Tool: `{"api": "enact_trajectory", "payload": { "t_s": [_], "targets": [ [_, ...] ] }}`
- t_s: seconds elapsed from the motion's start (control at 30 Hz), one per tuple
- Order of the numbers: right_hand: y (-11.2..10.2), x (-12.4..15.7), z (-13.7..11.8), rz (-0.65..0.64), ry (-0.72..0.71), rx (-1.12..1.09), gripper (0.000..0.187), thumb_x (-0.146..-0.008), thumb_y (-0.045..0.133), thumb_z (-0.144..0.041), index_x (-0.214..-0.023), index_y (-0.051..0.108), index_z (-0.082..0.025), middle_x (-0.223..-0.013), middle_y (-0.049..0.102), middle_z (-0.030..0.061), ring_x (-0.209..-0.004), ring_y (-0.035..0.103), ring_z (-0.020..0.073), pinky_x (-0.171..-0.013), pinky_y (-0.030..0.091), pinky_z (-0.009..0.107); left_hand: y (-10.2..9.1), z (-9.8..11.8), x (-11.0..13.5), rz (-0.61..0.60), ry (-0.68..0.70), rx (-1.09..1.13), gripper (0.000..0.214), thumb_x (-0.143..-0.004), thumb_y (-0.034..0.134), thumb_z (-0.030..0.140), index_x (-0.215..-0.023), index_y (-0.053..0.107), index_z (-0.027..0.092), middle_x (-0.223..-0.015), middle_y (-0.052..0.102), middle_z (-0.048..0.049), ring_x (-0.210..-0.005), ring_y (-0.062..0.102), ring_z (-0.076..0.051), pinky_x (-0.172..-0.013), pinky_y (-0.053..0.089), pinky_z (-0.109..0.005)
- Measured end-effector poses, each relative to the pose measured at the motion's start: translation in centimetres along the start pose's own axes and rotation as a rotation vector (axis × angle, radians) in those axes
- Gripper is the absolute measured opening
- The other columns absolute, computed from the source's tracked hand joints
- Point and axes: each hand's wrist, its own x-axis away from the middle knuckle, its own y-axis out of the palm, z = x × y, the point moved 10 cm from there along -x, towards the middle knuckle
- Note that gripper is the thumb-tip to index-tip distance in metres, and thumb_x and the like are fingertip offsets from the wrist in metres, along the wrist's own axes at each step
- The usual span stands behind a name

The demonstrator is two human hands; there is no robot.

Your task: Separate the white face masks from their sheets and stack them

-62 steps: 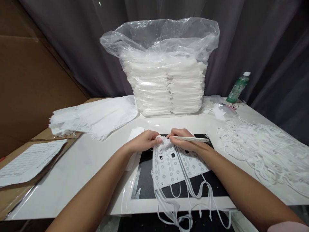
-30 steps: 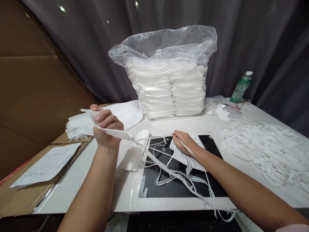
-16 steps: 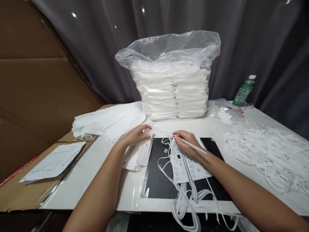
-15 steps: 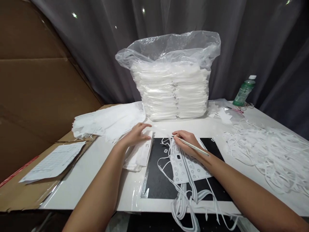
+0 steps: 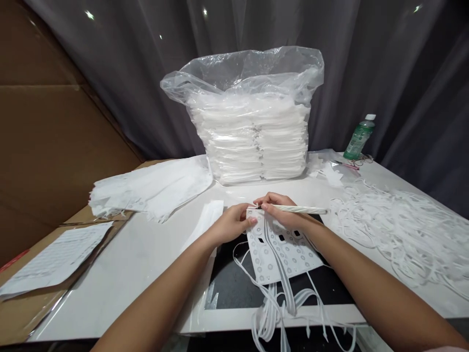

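A white fabric piece (image 5: 266,261) printed with grey rings lies over a black board (image 5: 234,288); small dark rectangular openings show in it. My left hand (image 5: 232,222) is closed at the piece's top left edge, thumb on its face. Close beside it, my right hand (image 5: 280,210) grips a slim white-handled tool (image 5: 309,210) whose tip points left at that same edge. My fingers partly hide the tip. Grey-and-white straps (image 5: 274,247) run down the piece and hang in loops past the table's front edge. Left of the board lies a folded white fabric strip (image 5: 205,220).
A clear plastic bag (image 5: 249,137) of stacked white fabric stands at the back. Loose white cords (image 5: 399,239) are heaped at right, near a green bottle (image 5: 360,138). More white fabric (image 5: 154,188), a printed sheet (image 5: 54,256) and cardboard (image 5: 36,146) are at left.
My left hand has moved right from the folded strip to the fabric piece's top edge and closed there. The tool in my right hand has turned nearly level. The view has shifted slightly right.
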Motion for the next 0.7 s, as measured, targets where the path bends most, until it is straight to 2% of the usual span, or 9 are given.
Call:
{"api": "enact_trajectory", "payload": {
  "t_s": [0.13, 0.23, 0.37, 0.53, 0.7],
  "targets": [
    [-0.5, -0.3, 1.8, -0.059, 0.112, -0.017, 0.025, -0.085, 0.051, -0.04, -0.069, 0.044, -0.022, -0.077, 0.062, 0.0004, -0.074, 0.056, 0.0173, -0.067, 0.042, 0.03, -1.8, -0.9, 0.1, 0.014, -0.019, 0.042, 0.045, -0.079, 0.06, 0.039, -0.116, 0.046, 0.017, -0.067, 0.055, 0.0038, -0.06, 0.053, -0.014, -0.054, 0.038, -0.024],
    [-0.7, -0.3, 2.0, -0.028, 0.129, -0.076, 0.026, -0.083, 0.051, -0.039, -0.067, 0.04, -0.022, -0.076, 0.062, 0.0009, -0.074, 0.055, 0.0172, -0.065, 0.041, 0.029, -2.5, -1.1, 0.1, 0.04, -0.022, 0.049, 0.045, -0.078, 0.062, 0.038, -0.115, 0.045, 0.018, -0.065, 0.052, 0.0057, -0.058, 0.051, -0.013, -0.054, 0.038, -0.024],
    [-0.7, -0.2, 1.7, 0.008, 0.102, -0.172, 0.025, -0.083, 0.055, -0.037, -0.069, 0.04, -0.022, -0.085, 0.067, 0.0029, -0.077, 0.057, 0.0173, -0.068, 0.04, 0.03, -1.9, -1.1, 0.0, 0.028, -0.013, 0.072, 0.051, -0.078, 0.064, 0.035, -0.122, 0.044, 0.02, -0.072, 0.055, 0.0035, -0.064, 0.054, -0.014, -0.058, 0.04, -0.025],
    [-1.1, -0.1, 0.9, 0.016, 0.058, -0.178, 0.024, -0.083, 0.055, -0.034, -0.07, 0.039, -0.023, -0.083, 0.071, 0.001, -0.076, 0.061, 0.017, -0.068, 0.041, 0.029, -0.8, -0.7, 0.0, -0.013, -0.011, 0.247, 0.058, -0.076, 0.067, 0.029, -0.127, 0.041, 0.023, -0.098, 0.06, -0.0033, -0.079, 0.058, -0.016, -0.068, 0.044, -0.029],
    [-1.2, 0.0, 0.9, 0.005, 0.078, -0.212, 0.024, -0.082, 0.058, -0.032, -0.069, 0.04, -0.023, -0.092, 0.073, 0.0018, -0.084, 0.065, 0.0182, -0.072, 0.043, 0.029, -1.1, -0.4, 0.2, 0.013, -0.061, 0.234, 0.062, -0.073, 0.068, 0.028, -0.129, 0.041, 0.022, -0.078, 0.057, 0.0026, -0.069, 0.056, -0.014, -0.063, 0.042, -0.028]
  ]
}}
